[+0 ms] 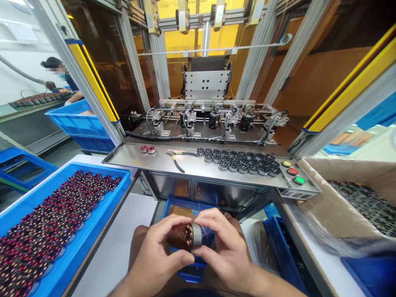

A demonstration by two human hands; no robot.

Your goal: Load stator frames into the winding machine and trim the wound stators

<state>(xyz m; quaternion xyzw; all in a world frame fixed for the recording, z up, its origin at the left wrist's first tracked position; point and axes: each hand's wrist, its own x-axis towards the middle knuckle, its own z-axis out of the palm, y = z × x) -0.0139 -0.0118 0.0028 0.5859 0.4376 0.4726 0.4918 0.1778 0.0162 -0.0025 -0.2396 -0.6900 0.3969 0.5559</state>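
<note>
A wound motor stator point(196, 235), a grey ring with copper coils on its face, is held above my lap between both hands. My left hand point(157, 249) curls round its left side, index finger at the upper edge and thumb below. My right hand point(230, 243) grips the right side with fingers on top and thumb underneath. Thin loose wires stick out near the right fingers. On the metal ledge ahead lie cutting pliers point(177, 161) with open jaws. Two stators with red coils point(147, 149) sit left of them, and several black unwound stators point(241, 161) are grouped to the right.
A blue tray point(126, 178) of wound stators stands at my left. Behind the ledge is a winding machine point(213, 119). Yellow, red and green buttons point(292, 171) are at the ledge's right end, beside a cardboard box point(321, 210) of parts. A co-worker point(66, 78) is far left.
</note>
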